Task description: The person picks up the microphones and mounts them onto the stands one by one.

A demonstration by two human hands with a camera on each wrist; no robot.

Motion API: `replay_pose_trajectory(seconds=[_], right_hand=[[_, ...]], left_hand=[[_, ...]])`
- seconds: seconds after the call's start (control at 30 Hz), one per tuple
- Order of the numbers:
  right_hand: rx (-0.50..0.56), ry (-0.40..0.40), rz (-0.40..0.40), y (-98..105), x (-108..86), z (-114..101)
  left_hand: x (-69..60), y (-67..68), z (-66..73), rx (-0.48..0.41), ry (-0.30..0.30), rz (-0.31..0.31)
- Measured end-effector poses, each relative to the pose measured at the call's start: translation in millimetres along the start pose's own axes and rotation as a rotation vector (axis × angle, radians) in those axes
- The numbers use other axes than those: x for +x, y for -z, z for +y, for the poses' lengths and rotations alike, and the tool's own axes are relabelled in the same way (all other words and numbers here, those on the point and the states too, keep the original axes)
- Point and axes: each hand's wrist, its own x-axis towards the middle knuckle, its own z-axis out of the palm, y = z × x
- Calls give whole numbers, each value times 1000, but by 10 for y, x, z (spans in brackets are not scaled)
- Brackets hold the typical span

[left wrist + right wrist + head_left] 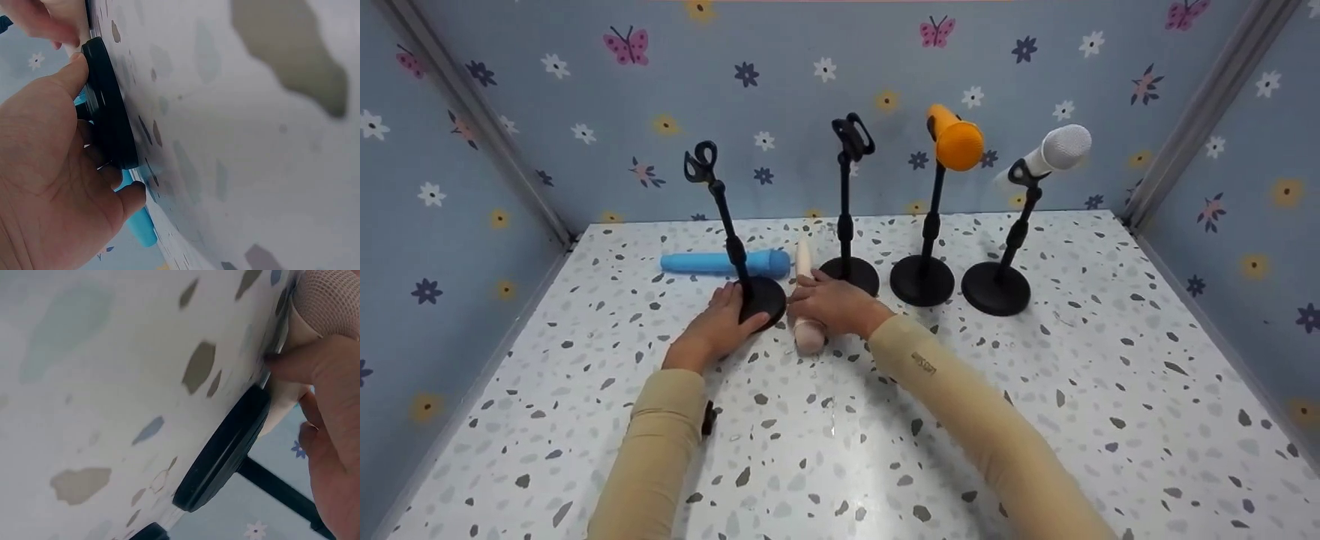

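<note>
My left hand holds the round black base of the leftmost microphone stand; the left wrist view shows the thumb at one edge and the fingers around the other side. The clip on top of this stand is vacant. Just right of it, my right hand grips a pale beige microphone lying on the table, its head toward me. In the right wrist view the thumb lies along the microphone's body below the mesh head. A blue microphone lies crosswise behind the left stand.
A second stand with a vacant clip stands close by my right hand. Further right, one stand bears an orange microphone and another a white microphone. Patterned walls enclose the speckled table at the back and sides.
</note>
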Motion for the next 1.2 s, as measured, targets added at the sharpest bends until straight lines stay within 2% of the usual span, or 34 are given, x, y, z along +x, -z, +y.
replay_pose_trajectory(seconds=[0.07,0.2,0.4,0.63,0.73,0.87,1.1,1.2], right_hand=[[-18,22,23,4,13,-18],[-44,18,9,6,-4,-46],[3,12,-6,-23,-80,-127],[-20,39,-26,47,-130,-195],[31,67,13,84,-192,-184],[122,96,110,148,-297,-170],[224,79,239,330,-458,-161],[281,97,293,410,-521,-135]], left_hand=[[5,7,8,4,-2,0],[8,19,23,17,-9,2],[8,42,35,17,-4,-1],[18,44,43,7,-10,6],[11,29,37,6,-12,5],[2,7,20,10,-8,-5],[21,-13,2,8,9,-4],[27,-26,-4,11,9,-6]])
